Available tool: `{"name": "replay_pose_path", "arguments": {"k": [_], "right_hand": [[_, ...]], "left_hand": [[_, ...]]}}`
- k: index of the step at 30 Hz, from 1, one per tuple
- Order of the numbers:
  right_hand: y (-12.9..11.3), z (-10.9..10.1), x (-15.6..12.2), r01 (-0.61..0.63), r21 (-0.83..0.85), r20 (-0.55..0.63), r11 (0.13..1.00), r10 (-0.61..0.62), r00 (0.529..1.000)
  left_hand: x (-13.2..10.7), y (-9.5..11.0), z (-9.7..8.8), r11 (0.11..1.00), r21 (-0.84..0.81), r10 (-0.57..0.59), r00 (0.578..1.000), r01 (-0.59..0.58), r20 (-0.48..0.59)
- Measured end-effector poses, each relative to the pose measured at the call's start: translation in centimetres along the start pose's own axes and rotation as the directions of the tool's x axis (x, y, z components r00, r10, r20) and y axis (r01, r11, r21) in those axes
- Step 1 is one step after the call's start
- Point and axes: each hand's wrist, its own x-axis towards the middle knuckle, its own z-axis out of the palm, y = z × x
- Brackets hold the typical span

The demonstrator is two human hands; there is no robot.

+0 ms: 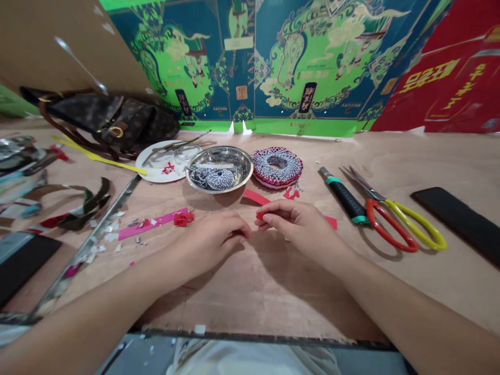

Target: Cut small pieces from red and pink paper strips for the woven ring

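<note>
My right hand (299, 221) pinches a small red piece (260, 215) between thumb and fingertips, above the wooden table (265, 291). Facing it, my left hand (219, 232) has thumb and fingers drawn together; whatever may be between them is hidden. Behind my right hand lies a red strip (255, 197), partly covered by the fingers. A little heap of red pieces (183, 218) rests on a pink strip (154, 224) to the left of my left hand. Further back, a metal bowl (189, 179) holds coiled grey-and-white cord (219, 178), beside a ring of looped grey-and-red cord (278, 165).
To the right lie a utility knife (344, 195), scissors (377, 195) with red and yellow handles, and a black phone (457, 216). A white plate (145, 165), a brown handbag (117, 125) and a yellow strip (97, 156) are at the left. Printed cardboard (242, 62) stands behind.
</note>
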Motion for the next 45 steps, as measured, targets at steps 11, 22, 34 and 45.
{"name": "replay_pose_path", "arguments": {"k": [11,22,34,45], "right_hand": [[0.6,1.0,-0.1,-0.056,0.077,0.041,0.995,0.053,0.998],[0.3,1.1,-0.2,-0.059,0.184,0.091,0.981,0.043,0.995],[0.4,0.8,-0.1,-0.117,0.275,0.128,0.954,0.084,0.988],[0.7,0.9,0.1,-0.117,0.262,0.097,0.958,0.095,0.991]], "left_hand": [[-0.1,1.7,0.1,0.965,-0.261,-0.076,0.975,0.019,-0.208],[0.0,1.4,0.4,0.971,-0.231,-0.019,0.95,-0.057,-0.312],[-0.1,0.9,0.6,0.985,-0.077,0.112,0.916,-0.153,-0.386],[-0.2,-0.1,0.5,0.966,0.002,0.242,0.903,-0.258,-0.356]]}}
